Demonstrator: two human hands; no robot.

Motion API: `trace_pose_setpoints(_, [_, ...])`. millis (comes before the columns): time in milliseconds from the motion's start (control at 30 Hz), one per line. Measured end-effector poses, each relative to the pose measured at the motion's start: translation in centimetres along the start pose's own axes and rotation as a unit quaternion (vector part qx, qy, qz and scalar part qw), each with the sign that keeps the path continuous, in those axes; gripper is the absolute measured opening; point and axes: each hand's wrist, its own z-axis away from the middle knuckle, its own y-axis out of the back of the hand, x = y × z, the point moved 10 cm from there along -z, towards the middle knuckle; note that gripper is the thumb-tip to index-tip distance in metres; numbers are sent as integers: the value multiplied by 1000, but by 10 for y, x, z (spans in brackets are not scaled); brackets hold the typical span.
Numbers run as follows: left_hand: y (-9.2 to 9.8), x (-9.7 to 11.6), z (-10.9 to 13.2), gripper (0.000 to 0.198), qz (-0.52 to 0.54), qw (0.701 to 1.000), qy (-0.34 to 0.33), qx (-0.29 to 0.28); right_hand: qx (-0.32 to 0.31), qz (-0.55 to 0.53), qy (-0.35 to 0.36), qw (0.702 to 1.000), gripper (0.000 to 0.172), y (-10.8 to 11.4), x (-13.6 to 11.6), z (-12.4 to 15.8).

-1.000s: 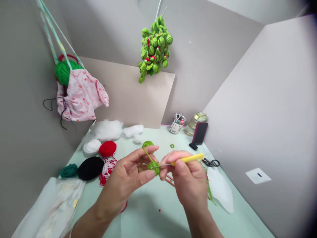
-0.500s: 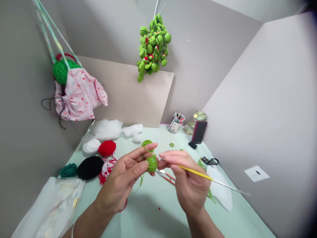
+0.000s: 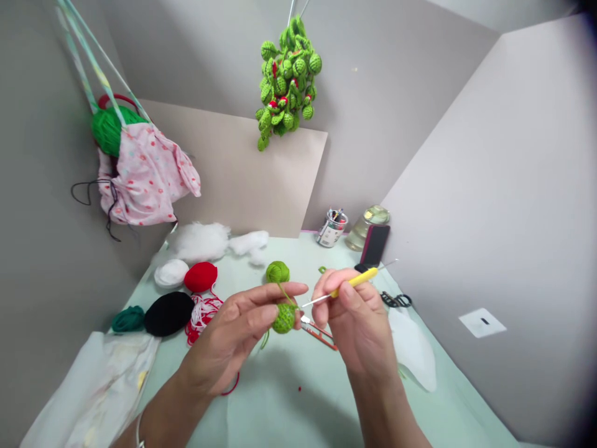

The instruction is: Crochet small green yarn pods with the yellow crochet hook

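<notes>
My left hand (image 3: 237, 333) pinches a small round green crochet piece (image 3: 283, 318) between thumb and fingers, above the pale green table (image 3: 280, 398). A green strand runs from it over my forefinger to a small green yarn ball (image 3: 277, 272) behind. My right hand (image 3: 357, 317) is closed on a yellow-handled crochet hook (image 3: 347, 284), whose metal tip points left at the piece. Red-handled snips (image 3: 319, 333) lie on the table just under both hands.
Black (image 3: 168, 313), red (image 3: 200, 277), white (image 3: 171, 272) and dark green (image 3: 128, 319) yarn balls lie at the left, with white stuffing (image 3: 205, 241) behind. A jar of tools (image 3: 332, 229), a phone (image 3: 375, 246) and scissors (image 3: 396, 300) stand at the right. A bunch of crocheted green pieces (image 3: 286, 81) hangs overhead.
The hook's handle swung from pointing down-right half a second ago to pointing up-right now, its tip still at the green piece. Both hands stay close together.
</notes>
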Motion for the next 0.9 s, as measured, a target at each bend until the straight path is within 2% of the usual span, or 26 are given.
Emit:
trace_pose_setpoints(133, [7, 6, 3, 29, -84, 993, -57, 63, -19, 166, 103, 981, 15, -6, -9, 7])
trace_pose_setpoints(233, [7, 7, 2, 34, -111, 989, -80, 55, -38, 208, 139, 968, 18, -11, -13, 10])
trace_pose_setpoints(500, [11, 8, 3, 44, -119, 990, -67, 44, -48, 146, 114, 982, 17, -11, -9, 4])
trace_pose_setpoints(733, [11, 15, 9, 30, -108, 989, -65, 74, -63, 100, 115, 986, 17, -11, -11, 1])
trace_pose_setpoints(900, [17, 15, 7, 44, -165, 980, -74, 86, -58, 50, 86, 993, 15, -12, -6, -2])
